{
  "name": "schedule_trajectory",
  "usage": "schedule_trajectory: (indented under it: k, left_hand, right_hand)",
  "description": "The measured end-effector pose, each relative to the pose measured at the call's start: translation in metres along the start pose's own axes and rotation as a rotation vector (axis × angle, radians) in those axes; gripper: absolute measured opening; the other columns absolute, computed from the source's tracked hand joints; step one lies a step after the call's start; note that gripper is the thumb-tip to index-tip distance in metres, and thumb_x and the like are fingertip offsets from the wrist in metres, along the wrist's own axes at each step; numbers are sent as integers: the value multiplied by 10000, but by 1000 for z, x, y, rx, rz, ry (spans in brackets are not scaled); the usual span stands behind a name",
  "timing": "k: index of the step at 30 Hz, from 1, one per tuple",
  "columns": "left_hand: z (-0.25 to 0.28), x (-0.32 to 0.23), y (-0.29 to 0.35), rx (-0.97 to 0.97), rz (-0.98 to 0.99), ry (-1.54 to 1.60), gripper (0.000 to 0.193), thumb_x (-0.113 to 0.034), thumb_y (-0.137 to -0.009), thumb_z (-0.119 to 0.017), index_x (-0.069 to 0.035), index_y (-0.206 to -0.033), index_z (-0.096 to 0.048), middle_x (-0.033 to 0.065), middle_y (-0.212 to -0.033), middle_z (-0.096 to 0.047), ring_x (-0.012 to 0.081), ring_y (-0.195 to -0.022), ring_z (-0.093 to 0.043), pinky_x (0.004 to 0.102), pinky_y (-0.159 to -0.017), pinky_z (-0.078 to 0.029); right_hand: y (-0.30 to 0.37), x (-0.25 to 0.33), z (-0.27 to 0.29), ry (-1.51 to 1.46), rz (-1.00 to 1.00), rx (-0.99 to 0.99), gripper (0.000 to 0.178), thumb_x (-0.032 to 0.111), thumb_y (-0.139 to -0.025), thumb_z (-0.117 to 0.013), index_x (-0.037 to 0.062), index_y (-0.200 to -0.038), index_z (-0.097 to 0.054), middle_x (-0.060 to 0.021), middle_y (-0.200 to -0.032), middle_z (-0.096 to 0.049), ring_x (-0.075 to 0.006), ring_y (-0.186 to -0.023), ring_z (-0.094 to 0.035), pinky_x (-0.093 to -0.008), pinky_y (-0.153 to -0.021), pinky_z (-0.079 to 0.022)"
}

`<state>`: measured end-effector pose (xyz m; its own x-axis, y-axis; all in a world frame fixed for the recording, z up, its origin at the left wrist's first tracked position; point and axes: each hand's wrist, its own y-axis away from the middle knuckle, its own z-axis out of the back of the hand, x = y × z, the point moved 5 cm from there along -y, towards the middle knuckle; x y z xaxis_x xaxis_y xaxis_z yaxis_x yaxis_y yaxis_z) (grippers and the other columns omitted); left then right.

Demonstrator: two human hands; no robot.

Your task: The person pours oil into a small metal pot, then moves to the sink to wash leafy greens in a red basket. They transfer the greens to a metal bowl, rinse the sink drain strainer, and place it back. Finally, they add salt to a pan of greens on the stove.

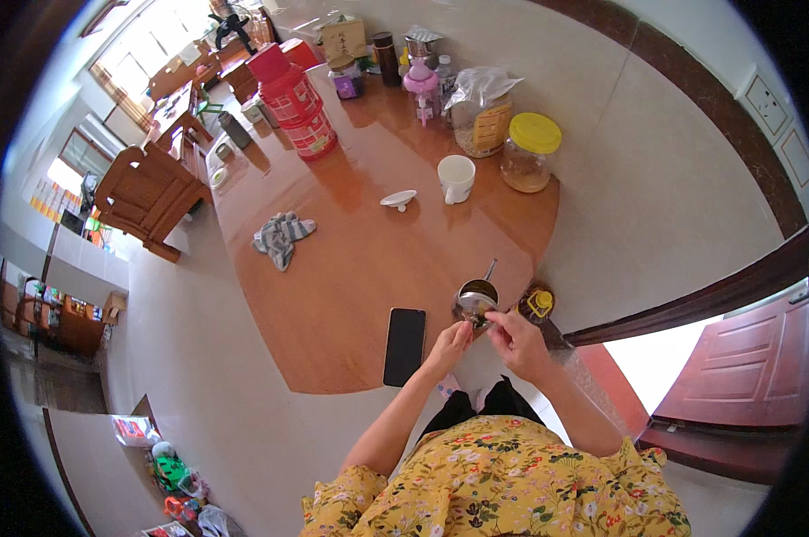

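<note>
At the table's near right edge stands a small shiny metal cup (478, 291) with a thin metal handle or spoon sticking up from its far side. Just on the near side of its rim, my left hand (451, 345) and my right hand (517, 344) meet with fingers pinched together. Between the fingertips is something small, dark and greenish, too small to name. A black phone (405, 347) lies flat to the left of my left hand. Farther back on the table are a white mug (456, 180) and a white lid (399, 200) with its knob toward me.
A grey striped cloth (284, 238) lies on the wooden table (350, 268). Along the back stand a yellow-lidded jar (530, 154), a bag of grains (481, 116), a pink bottle (421, 88) and red stacked tins (295, 112). An oil bottle (538, 304) stands beside the table's right edge.
</note>
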<state>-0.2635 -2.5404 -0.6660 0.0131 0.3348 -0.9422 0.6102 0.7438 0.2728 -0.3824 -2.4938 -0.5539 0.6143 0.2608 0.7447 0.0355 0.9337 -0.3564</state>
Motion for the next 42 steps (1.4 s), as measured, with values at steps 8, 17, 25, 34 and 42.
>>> schedule_trajectory:
  k: [8,17,25,34,42]
  left_hand:
    - [21,11,-7,52,130,24,271,-275,-914,-362,-64,-769,-451,-25,-682,-438,66,-596,-380,203,-524,-321]
    - [31,14,7,17,89,-154,336,-64,-767,-569,-36,-1075,-438,36,-957,-524,110,-894,-481,245,-771,-411]
    - [82,-11,63,-698,-44,-583,413,-75,-681,-593,-19,-1064,-448,119,-999,-487,212,-893,-492,331,-795,-397]
    - [82,28,62,-803,-111,-1298,741,-229,-616,-722,-27,-1214,-334,164,-1168,-394,294,-1086,-392,378,-927,-319]
    - [138,68,93,-1103,-96,-588,780,-164,-560,-752,-44,-1201,-324,121,-1078,-467,215,-996,-471,313,-835,-386]
  right_hand:
    - [32,-22,-6,-91,-290,139,213,38,-746,-553,21,-956,-525,-128,-735,-529,-267,-649,-536,-337,-574,-430]
    - [81,-92,-6,-111,-505,295,204,119,-775,-526,3,-942,-539,-147,-754,-546,-279,-666,-542,-344,-595,-429]
    - [117,-224,-4,-12,-722,389,183,130,-760,-538,10,-897,-552,-148,-731,-582,-273,-652,-574,-339,-605,-447]
    - [219,-515,-90,372,-801,654,243,241,-671,-550,33,-795,-569,-193,-861,-582,-322,-825,-563,-393,-711,-451]
    - [151,-563,-136,375,-988,564,559,225,-644,-575,55,-1150,-412,-193,-1121,-487,-326,-1067,-460,-429,-889,-371]
